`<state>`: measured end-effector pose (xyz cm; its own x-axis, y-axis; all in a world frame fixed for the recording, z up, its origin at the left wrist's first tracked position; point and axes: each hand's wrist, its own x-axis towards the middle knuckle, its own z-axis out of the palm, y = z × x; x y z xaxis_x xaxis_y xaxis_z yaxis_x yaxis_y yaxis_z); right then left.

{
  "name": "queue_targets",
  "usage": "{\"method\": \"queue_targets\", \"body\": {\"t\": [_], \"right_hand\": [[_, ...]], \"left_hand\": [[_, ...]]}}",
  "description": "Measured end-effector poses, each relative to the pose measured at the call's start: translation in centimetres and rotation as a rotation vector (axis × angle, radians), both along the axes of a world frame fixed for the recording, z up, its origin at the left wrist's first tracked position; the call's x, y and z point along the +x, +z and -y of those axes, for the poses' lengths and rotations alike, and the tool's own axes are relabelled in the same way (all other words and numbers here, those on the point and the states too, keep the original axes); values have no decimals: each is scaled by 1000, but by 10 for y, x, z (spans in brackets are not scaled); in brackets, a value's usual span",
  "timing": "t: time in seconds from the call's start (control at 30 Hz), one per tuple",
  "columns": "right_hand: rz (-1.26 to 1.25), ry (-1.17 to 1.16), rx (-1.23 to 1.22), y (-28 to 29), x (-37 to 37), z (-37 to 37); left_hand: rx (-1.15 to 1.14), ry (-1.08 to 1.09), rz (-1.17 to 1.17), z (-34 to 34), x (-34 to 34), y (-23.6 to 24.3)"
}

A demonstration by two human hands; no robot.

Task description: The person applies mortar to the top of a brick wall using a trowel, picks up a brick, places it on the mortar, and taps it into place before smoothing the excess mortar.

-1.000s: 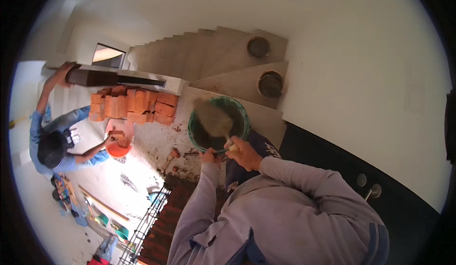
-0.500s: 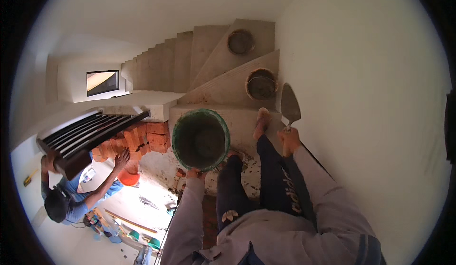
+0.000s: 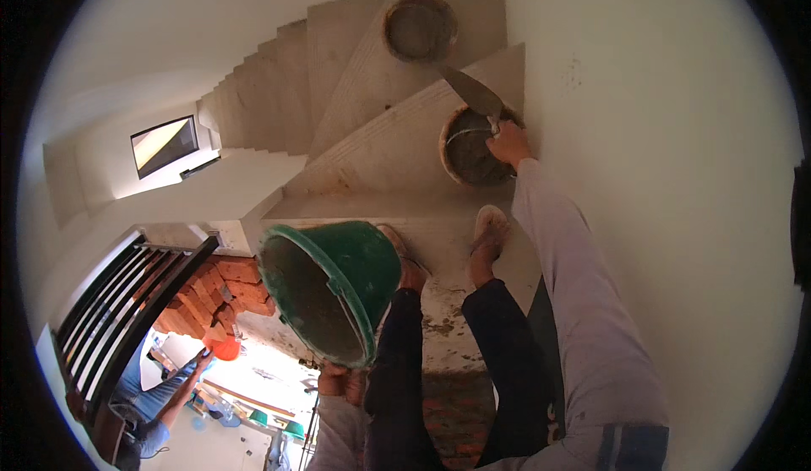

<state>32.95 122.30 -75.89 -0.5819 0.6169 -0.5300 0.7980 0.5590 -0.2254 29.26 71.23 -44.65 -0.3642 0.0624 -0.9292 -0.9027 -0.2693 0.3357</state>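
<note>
My left hand (image 3: 338, 380) is closed on the lower rim of a large green bucket (image 3: 363, 255), which is tipped on its side with its dark, mortar-stained mouth facing left. My right hand (image 3: 509, 144) grips a trowel (image 3: 473, 92) by its handle, over the right side of a smaller mortar bucket (image 3: 445, 152) on the winder step. The blade points up and left across that bucket's far rim. Grey mortar and a thin wire handle show inside; whether my fingers touch the wire I cannot tell. A second mortar bucket (image 3: 389, 36) stands one step higher.
Concrete stairs (image 3: 338, 74) curve up to the left, with a white wall (image 3: 659, 175) on my right. At lower left are a black railing (image 3: 127, 310), stacked red bricks (image 3: 228, 289), an orange bucket (image 3: 225, 348) and another person (image 3: 152, 416) working below.
The green bucket has tipped from upright onto its side and shifted left and down. My right hand has carried the trowel forward to the mortar bucket. The other person's hand has left the bricks.
</note>
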Motion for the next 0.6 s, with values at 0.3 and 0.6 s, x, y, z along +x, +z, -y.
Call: {"method": "queue_targets", "body": {"t": [0.3,0.6], "right_hand": [[117,-252,-591,32,43,33],[-99,-612,-608,228,30,53]], "left_hand": [[-445,-1314,-848,-106,-123,-277],[-284,-903,-759,-199,-66,-428]]}}
